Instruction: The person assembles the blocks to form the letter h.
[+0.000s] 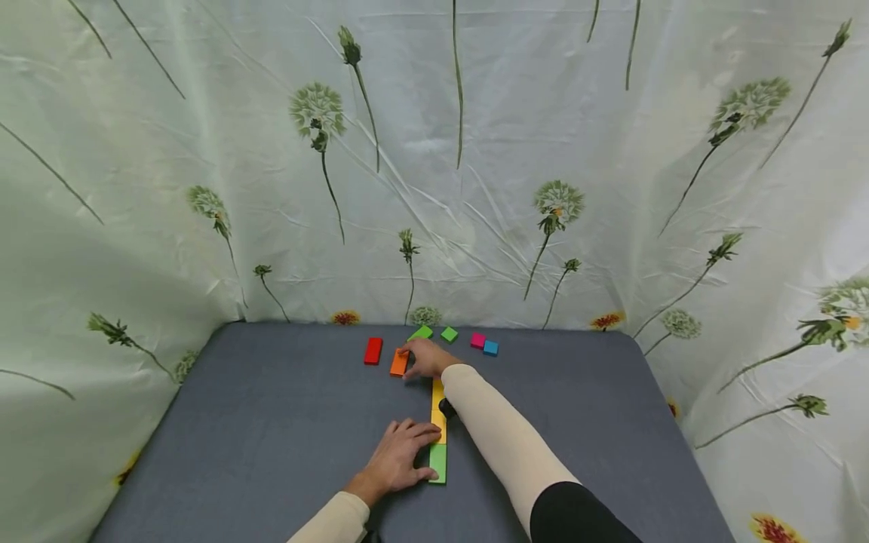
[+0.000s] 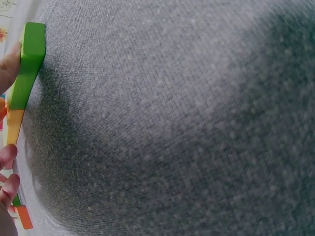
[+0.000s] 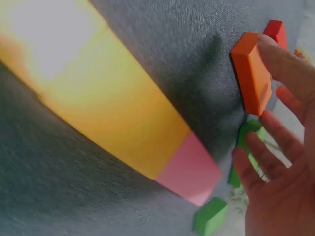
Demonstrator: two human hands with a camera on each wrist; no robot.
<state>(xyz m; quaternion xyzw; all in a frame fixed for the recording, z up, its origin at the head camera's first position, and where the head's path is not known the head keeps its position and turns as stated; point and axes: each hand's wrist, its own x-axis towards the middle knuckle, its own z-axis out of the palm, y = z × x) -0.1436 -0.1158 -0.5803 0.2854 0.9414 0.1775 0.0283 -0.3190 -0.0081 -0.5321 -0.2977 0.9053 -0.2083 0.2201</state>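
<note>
My left hand (image 1: 402, 456) lies left of a row of flat blocks. Its thumb touches the green block (image 1: 438, 463) at the near end, and its fingertips reach the adjoining yellow block (image 1: 440, 424). Beyond these the row continues with more yellow (image 3: 113, 93) and a pink block (image 3: 189, 169). My right hand (image 1: 426, 357) is over the far end, hiding the pink block in the head view. An orange block (image 3: 253, 73) lies by its fingers; in the right wrist view the thumb tip overlaps one end and a fingertip is close to the other. The fingers look loosely extended.
A red block (image 1: 373, 351) lies left of the orange one. At the back are two green blocks (image 1: 449, 334), a magenta block (image 1: 478, 341) and a blue block (image 1: 491, 348). The grey cloth surface (image 1: 271, 422) ends at a flower-printed curtain (image 1: 434, 196).
</note>
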